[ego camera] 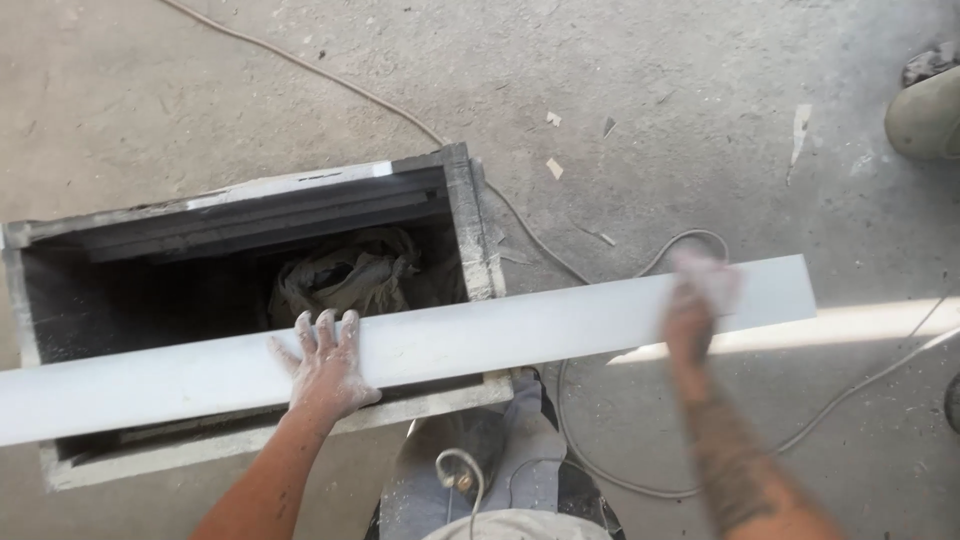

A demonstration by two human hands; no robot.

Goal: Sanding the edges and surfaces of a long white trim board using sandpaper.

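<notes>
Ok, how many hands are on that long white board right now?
2. The left hand lies flat on the white board over the open stone box; the right hand, blurred, is on it nearer its right end.

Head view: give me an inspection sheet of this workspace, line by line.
Surface: dusty concrete floor.
Job's things: long white strip lying across an open grey box.
Clutter: crumpled rag inside the box; small chips on the floor.
Grippers: left hand flat on the strip; right hand blurred, on the strip.
Cables: cord trailing across the floor.
Surroundings: shoe at upper right.
</notes>
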